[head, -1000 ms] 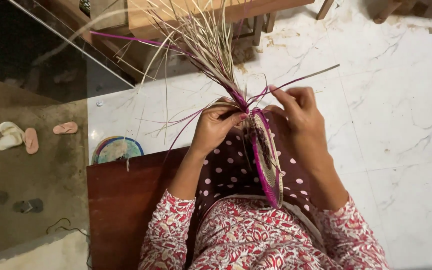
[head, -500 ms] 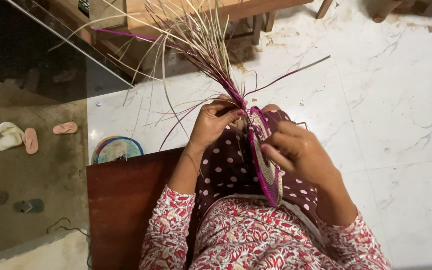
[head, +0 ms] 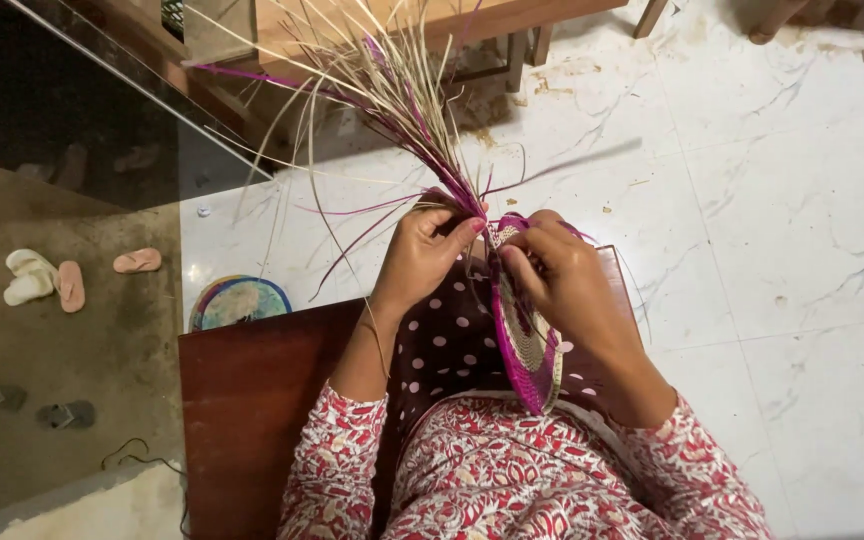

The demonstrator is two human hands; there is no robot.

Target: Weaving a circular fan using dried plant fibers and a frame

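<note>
Coiling step under way: woven disc (head: pixel 524 335) standing on edge on the lap. Left hand (head: pixel 424 252) pinching the straw bundle (head: pixel 407 95) at the disc's top rim. Right hand (head: pixel 559 275) closing on a purple strand (head: pixel 552 165) there. Next move likely needs a firm pull to tighten the wrap.

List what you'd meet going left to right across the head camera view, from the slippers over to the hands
Pale slippers → pink sandal → round colourful woven mat → left hand pinching the bundle of straw strands → purple woven disc → right hand → white marble floor.
</note>
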